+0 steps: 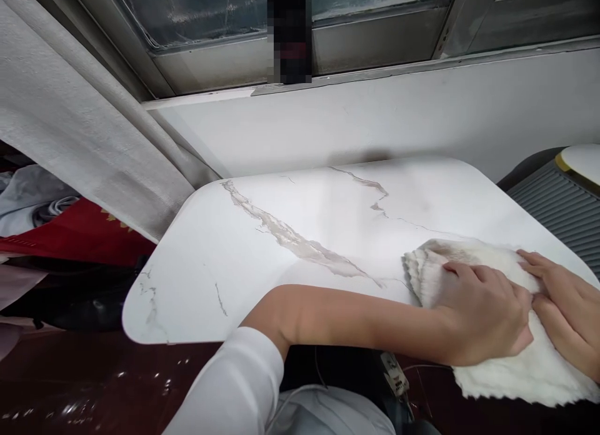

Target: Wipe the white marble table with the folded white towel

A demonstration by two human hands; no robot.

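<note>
1. The white marble-look surface with grey veins [262, 247] is the biggest thing here. It fills the middle, and most of it is bare.
2. A grey cloth curtain [79, 122] hangs at 10 o'clock, by the window frame [375, 47] at 12 o'clock.
3. A red cloth [79, 235] and some dark things lie at 9 o'clock, off the surface, well apart from the hands.
4. A grey ribbed panel [557, 210] sits at 3 o'clock, just beside the surface.
5. The fluffy white towel [510, 372] lies at 4 o'clock, on the near right corner of the surface. Its near edge hangs a little over the side.
6. The left hand [482, 316] reaches across from a white sleeve [234, 391]. It lies flat on the towel with its fingers spread, pressing down, not closed around it.
7. The right hand [567, 316] also rests flat and spread out on the towel, touching the left hand.
8. The towel looks soft, light and floppy. I think it would bunch up and slide easily on the smooth surface. It will not break. A flat palm on top holds it well, or you could pinch a folded edge.
</note>
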